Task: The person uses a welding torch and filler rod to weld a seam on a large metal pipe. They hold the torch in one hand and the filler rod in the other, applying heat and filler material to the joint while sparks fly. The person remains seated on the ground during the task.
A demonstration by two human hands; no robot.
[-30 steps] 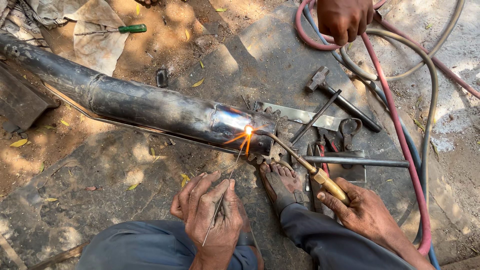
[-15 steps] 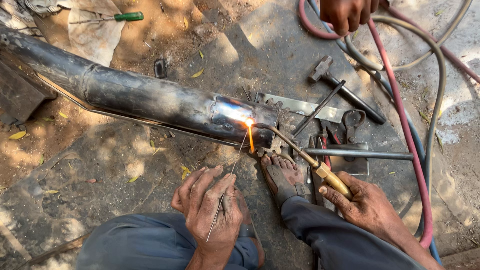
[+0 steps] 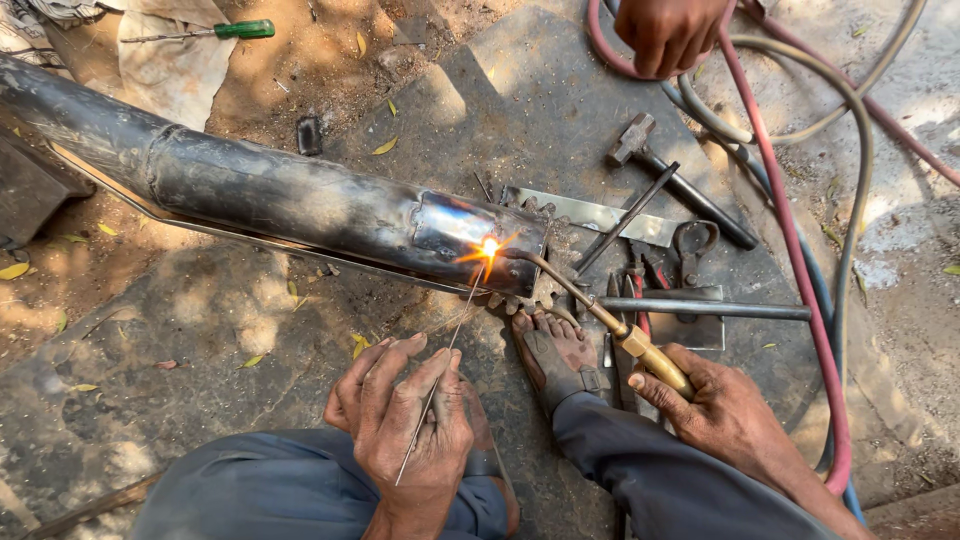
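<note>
packages: none in view; labels: none in view; signs: none in view; screens: none in view | ground shot only, nothing wrapped, tagged, posted or lit up anywhere in it
</note>
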